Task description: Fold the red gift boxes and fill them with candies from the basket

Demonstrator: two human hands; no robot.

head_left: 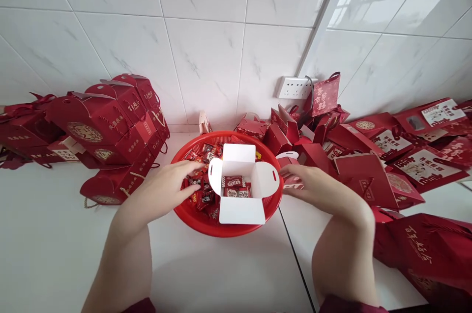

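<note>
A gift box (242,211) with a white inside stands with its flaps spread, in a red plastic basket (221,232). Several red-wrapped candies (236,188) lie on its floor. More wrapped candies (206,200) fill the basket's left side. Over these candies is my left hand (173,183), thumb and fingers apart, with nothing visible between them. My right hand (308,183) is at the basket's right rim, beside the box's right flap. Its fingers are parted and appear to hold nothing; a small red box lies just behind them.
Red gift boxes with rope handles (110,131) are stacked on the left. Many more red boxes (368,165) and bags crowd the right side of the white table (191,273). A power strip (295,88) is on the tiled wall (206,47) behind.
</note>
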